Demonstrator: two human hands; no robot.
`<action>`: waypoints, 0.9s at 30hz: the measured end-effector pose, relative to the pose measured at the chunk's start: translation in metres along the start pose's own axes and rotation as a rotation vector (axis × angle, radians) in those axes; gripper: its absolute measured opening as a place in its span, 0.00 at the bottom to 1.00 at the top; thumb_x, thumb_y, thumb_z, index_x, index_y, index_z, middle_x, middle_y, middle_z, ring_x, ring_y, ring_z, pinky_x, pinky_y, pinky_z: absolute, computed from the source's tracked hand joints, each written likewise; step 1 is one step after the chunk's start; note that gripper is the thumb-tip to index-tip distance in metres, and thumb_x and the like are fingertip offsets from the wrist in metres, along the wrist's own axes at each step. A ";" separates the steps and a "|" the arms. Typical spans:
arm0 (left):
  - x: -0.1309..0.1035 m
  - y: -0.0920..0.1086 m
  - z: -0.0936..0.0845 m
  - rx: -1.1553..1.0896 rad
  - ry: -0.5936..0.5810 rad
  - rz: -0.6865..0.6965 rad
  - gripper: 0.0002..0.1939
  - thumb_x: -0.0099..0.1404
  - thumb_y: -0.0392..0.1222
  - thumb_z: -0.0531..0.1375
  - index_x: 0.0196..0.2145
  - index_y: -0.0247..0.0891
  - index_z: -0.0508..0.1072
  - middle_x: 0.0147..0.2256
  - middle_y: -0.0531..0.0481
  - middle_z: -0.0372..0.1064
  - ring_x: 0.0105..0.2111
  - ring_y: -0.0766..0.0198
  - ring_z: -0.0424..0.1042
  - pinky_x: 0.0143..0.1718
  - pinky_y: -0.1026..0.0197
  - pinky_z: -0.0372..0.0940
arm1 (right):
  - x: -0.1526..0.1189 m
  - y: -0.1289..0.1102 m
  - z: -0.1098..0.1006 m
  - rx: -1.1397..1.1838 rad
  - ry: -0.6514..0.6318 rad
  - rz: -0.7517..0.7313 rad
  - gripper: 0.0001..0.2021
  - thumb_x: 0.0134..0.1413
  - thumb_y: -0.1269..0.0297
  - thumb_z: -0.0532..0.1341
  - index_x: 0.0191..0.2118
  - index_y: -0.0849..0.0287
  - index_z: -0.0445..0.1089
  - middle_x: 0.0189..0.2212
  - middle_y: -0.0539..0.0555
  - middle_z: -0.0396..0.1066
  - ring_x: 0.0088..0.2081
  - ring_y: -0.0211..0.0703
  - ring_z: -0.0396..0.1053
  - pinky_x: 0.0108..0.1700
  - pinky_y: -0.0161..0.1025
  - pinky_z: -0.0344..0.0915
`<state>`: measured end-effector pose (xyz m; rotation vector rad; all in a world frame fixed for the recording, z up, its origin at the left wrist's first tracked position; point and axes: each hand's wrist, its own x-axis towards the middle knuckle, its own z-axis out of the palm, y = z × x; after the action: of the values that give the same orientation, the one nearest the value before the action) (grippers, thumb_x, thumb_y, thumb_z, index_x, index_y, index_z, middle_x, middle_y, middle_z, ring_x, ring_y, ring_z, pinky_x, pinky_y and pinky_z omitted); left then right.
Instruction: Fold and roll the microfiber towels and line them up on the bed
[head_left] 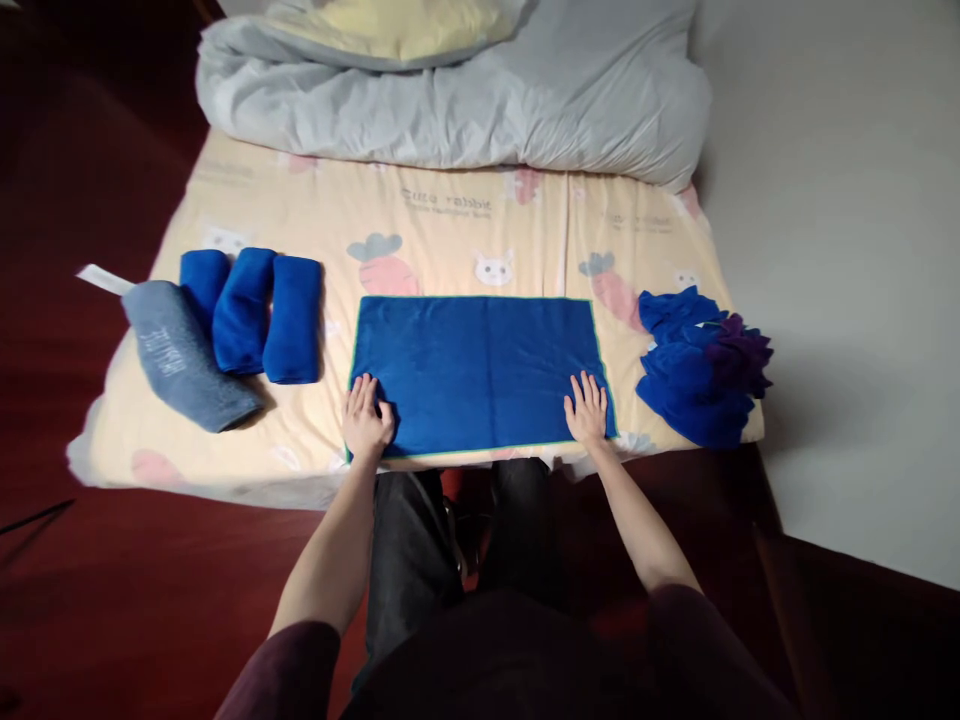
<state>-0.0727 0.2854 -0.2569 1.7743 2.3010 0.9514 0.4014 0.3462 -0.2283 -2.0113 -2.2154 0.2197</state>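
Observation:
A blue towel point(480, 370) with a thin green edge lies spread flat on the bed in front of me, a faint crease down its middle. My left hand point(367, 415) rests palm down on its near left corner, fingers stretched out and thumb apart. On the near right part of the towel, my right hand point(587, 408) lies flat with its fingers spread. Neither hand grips anything. To the left are several rolled towels: a grey-blue one point(187, 360) with pale lettering and a white tag, and blue ones, the closest being a blue roll point(294, 320).
A crumpled heap of blue and purple cloths point(701, 370) sits at the bed's right side. Behind the towel, a grey quilt point(465, 115) is bunched up with a yellow pillow point(405, 28) on it. The patterned bed sheet point(450, 225) ends at my legs; a pale wall point(840, 250) stands right.

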 end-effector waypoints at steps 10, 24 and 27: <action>0.000 0.001 0.000 -0.112 -0.041 -0.057 0.33 0.65 0.40 0.54 0.67 0.34 0.65 0.70 0.37 0.58 0.72 0.47 0.53 0.74 0.37 0.44 | 0.041 -0.142 0.012 0.327 -0.014 -0.251 0.29 0.72 0.59 0.52 0.74 0.61 0.55 0.77 0.57 0.41 0.77 0.52 0.36 0.77 0.56 0.31; 0.002 0.006 -0.003 -0.052 -0.059 -0.081 0.33 0.64 0.40 0.54 0.67 0.31 0.66 0.69 0.36 0.59 0.72 0.48 0.54 0.74 0.42 0.44 | 0.079 -0.011 0.006 0.011 -0.017 0.061 0.33 0.75 0.54 0.42 0.76 0.68 0.45 0.76 0.61 0.42 0.77 0.47 0.39 0.77 0.52 0.35; 0.002 0.006 -0.003 -0.006 -0.065 -0.071 0.32 0.65 0.41 0.53 0.66 0.32 0.66 0.69 0.37 0.59 0.72 0.50 0.54 0.73 0.43 0.45 | 0.083 0.002 0.008 -0.052 0.003 0.105 0.34 0.74 0.55 0.40 0.76 0.71 0.44 0.77 0.62 0.40 0.77 0.48 0.37 0.76 0.53 0.37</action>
<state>-0.0696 0.2864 -0.2511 1.6828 2.3022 0.8759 0.3938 0.4286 -0.2355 -2.1565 -2.1373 0.1722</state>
